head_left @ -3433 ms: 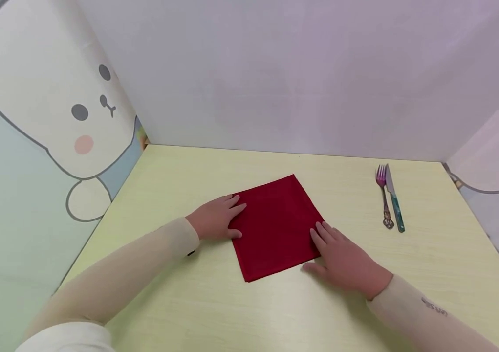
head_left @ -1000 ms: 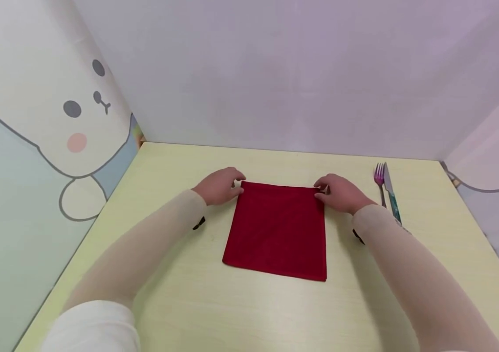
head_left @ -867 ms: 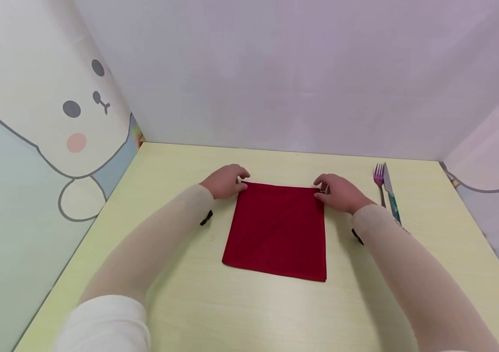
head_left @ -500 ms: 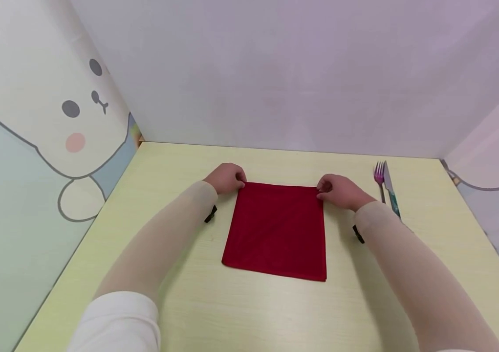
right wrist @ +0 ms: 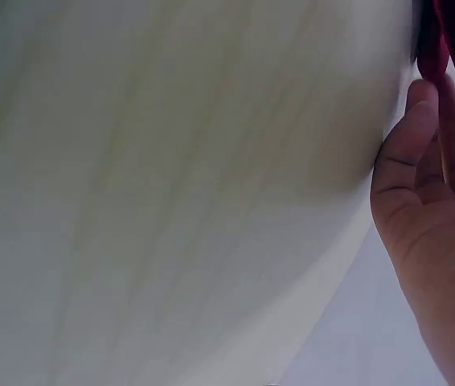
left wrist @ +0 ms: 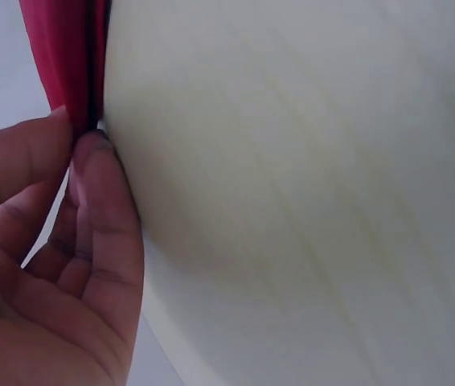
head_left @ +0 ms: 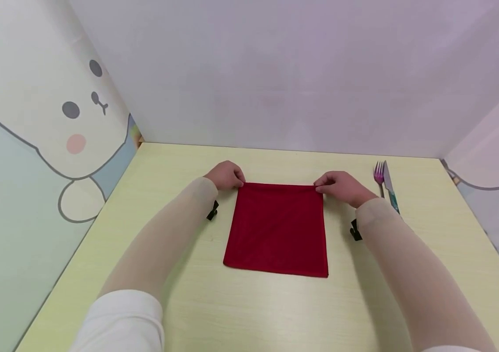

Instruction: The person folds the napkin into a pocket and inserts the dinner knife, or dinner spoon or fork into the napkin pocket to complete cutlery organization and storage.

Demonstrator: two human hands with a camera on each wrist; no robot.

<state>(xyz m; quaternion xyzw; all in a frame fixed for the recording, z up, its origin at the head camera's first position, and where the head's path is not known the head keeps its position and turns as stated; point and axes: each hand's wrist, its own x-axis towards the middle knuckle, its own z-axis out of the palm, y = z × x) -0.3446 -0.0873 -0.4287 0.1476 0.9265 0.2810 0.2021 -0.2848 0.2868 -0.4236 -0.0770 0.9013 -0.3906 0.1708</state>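
Observation:
A red cloth napkin point(head_left: 277, 230), folded into a square, lies in the middle of the table in the head view. At its far left corner my left hand point(head_left: 226, 176) pinches the cloth between thumb and fingers. My right hand point(head_left: 341, 187) pinches the far right corner. The left wrist view shows the red fabric point(left wrist: 63, 56) between my thumb and fingertip, with the other fingers curled below. In the right wrist view the cloth point(right wrist: 435, 48) meets my right fingertips at the upper right edge.
On the right side of the pale wooden table point(head_left: 231, 313) lie a fork point(head_left: 379, 176) and a green-handled knife point(head_left: 390, 188), side by side; my right forearm overlaps their lower ends. A pale curtain point(head_left: 275, 73) stands behind the table's far edge.
The napkin has turned from slanted to nearly square-on since the earliest frame. Both hands have moved from its sides to its far corners, and their fingers have closed on the cloth.

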